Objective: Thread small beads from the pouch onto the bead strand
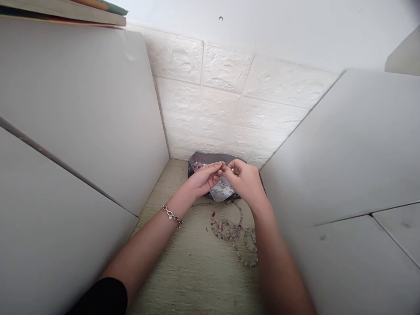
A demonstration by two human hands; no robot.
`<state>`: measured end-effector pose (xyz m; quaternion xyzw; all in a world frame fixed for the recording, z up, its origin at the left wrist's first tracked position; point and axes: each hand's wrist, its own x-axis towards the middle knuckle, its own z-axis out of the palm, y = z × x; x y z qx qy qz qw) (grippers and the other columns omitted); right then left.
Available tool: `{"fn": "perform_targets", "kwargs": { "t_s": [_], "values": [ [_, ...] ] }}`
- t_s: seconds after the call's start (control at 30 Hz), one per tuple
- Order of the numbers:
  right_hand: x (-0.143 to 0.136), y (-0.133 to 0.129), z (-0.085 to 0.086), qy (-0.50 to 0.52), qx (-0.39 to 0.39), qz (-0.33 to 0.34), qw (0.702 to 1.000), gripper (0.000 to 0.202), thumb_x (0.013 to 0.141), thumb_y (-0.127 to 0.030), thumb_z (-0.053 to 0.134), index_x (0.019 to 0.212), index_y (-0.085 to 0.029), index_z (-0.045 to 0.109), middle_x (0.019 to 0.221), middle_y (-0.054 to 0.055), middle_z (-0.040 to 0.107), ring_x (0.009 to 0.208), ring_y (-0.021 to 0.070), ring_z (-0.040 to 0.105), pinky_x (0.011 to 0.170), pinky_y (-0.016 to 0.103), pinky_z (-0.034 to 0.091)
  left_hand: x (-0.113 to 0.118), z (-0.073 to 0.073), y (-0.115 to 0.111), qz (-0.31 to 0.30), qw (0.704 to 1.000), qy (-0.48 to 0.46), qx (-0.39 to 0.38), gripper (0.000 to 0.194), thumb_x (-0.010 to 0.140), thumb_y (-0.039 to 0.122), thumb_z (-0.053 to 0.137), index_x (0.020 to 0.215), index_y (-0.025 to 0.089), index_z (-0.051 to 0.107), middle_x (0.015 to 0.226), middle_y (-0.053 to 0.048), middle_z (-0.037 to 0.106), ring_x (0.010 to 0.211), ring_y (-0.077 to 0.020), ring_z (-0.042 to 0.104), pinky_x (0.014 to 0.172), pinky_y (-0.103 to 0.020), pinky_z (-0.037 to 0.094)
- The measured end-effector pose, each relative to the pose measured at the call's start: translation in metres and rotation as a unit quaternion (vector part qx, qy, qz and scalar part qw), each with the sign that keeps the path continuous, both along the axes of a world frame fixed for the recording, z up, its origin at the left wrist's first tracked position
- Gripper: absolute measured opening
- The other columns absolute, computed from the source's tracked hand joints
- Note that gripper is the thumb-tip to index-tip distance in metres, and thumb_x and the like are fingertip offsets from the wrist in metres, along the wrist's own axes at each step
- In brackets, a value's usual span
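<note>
My left hand (207, 178) and my right hand (243, 177) meet fingertip to fingertip over an opened bag (220, 158) with a grey inner lining. Thumb and fingers of each hand are pinched together; whatever sits between them is too small to make out. Small pink, red and pale beads (226, 188) show inside the bag, partly behind my hands. A long beaded string (226, 232) with pale, pink and red beads lies in loose loops below the bag. Part of it passes behind my right forearm.
White panels rise on the left (82, 109) and right (348, 157) of the pale wood-grain surface (170, 271). A white brick-patterned wall (210, 105) stands behind the bag. Books (65, 15) rest at the upper left. A chain bracelet (170, 214) circles my left wrist.
</note>
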<state>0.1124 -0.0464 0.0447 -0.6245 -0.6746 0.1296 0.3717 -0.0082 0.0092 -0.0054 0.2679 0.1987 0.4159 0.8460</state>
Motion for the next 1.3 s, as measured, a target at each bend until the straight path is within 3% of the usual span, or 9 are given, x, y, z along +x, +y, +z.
{"fn": "perform_targets", "kwargs": {
  "t_s": [0.4,0.9,1.3],
  "values": [
    [0.0002,0.0008,-0.0009,-0.012,0.001,-0.012,1.000,0.018,0.072,-0.032,0.043,0.063,-0.019,0.052,0.055,-0.002,0.052,0.049,0.0096,0.039,0.051,0.023,0.028,-0.0002,0.0001,-0.0002,-0.010,0.999,0.017,0.026,0.007,0.074,0.012,0.058,0.075,0.009,0.064,0.069,-0.001,0.061,0.057,-0.0014,0.053,0.054,-0.010,0.043],
    [0.0046,0.0017,-0.0026,-0.078,0.010,0.000,0.997,0.016,0.074,-0.031,0.044,0.071,-0.019,0.055,0.063,-0.001,0.055,0.057,0.0109,0.044,0.054,0.023,0.029,-0.0028,0.0073,-0.0017,-0.023,0.998,0.055,0.012,0.005,0.072,0.014,0.059,0.069,0.009,0.061,0.064,0.000,0.057,0.050,-0.0006,0.045,0.045,-0.011,0.036],
    [0.0028,-0.0002,-0.0007,-0.094,0.005,0.004,0.996,0.018,0.075,-0.031,0.044,0.076,-0.019,0.058,0.066,0.001,0.058,0.058,0.0121,0.047,0.054,0.024,0.029,-0.0080,0.0029,0.0030,-0.058,0.987,0.113,0.096,0.012,0.068,0.022,0.065,0.068,0.010,0.061,0.055,0.004,0.044,0.045,0.0009,0.036,0.037,-0.012,0.023]
  ]
}}
